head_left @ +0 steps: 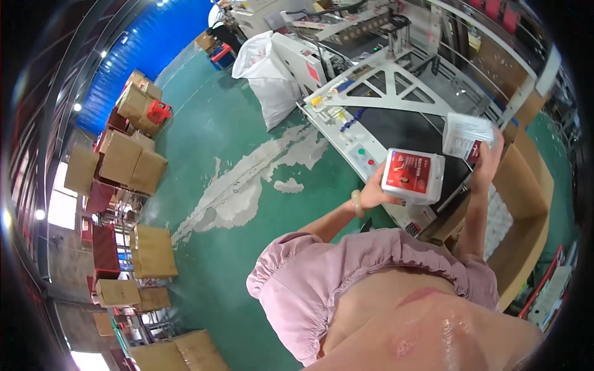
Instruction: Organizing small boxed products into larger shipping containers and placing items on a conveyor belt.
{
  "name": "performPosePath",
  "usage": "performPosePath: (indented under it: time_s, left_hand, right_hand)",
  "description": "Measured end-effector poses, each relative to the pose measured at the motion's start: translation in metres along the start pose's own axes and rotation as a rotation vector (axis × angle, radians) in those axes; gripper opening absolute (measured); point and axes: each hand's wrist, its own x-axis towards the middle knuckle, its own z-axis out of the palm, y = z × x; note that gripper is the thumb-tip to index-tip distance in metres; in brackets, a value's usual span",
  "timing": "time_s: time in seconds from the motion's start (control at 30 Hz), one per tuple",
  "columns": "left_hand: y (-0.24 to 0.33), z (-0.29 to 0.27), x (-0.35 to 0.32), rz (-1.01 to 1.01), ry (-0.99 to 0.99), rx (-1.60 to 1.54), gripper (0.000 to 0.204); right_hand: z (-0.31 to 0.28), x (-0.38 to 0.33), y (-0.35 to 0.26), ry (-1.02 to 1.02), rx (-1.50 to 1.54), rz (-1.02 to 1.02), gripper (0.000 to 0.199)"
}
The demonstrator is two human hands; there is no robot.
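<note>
My left hand (374, 193), with a pale bangle at its wrist, grips a white plastic-wrapped pack (435, 179) with a red printed label on its face. The pack is held over the near end of a machine's black belt (396, 127). Further right, my right hand (489, 159) is closed on a second whitish pack (465, 131), which shows a small dark red patch near my fingers. This pack is raised over the belt's right side. The two packs are apart from each other.
An open cardboard carton (526, 185) stands right of the machine, close to my right forearm. The machine's side panel carries a green button (361, 151) and a red one. A white sack (270, 83) stands beyond it. Stacked cardboard boxes (127, 157) line the left, across the green floor.
</note>
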Motion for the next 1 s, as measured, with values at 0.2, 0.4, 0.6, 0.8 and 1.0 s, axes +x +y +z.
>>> performPosePath:
  time_s: [0.2,0.4,0.6,0.8,1.0]
  left_hand:
    - [0.007,-0.037,-0.044,0.066,0.257,0.013,0.092]
    - [-0.020,-0.048,-0.071,0.051,0.396,-0.095,0.090]
    - [-0.026,-0.035,-0.073,-0.070,0.537,-0.062,0.082]
    - [-0.018,0.004,-0.052,0.142,0.630,0.037,0.065]
    - [-0.021,0.025,-0.053,0.098,0.650,0.067,0.069]
  right_hand:
    - [-0.041,-0.059,0.136,-0.345,-0.505,0.518,0.045]
    - [-0.050,-0.151,0.192,-0.662,-1.054,0.067,0.064]
    - [-0.061,-0.146,0.181,-0.908,-1.189,0.027,0.076]
    - [-0.116,-0.088,0.231,-0.118,-0.629,0.580,0.055]
    - [-0.175,0.017,0.225,0.526,-0.850,0.717,0.072]
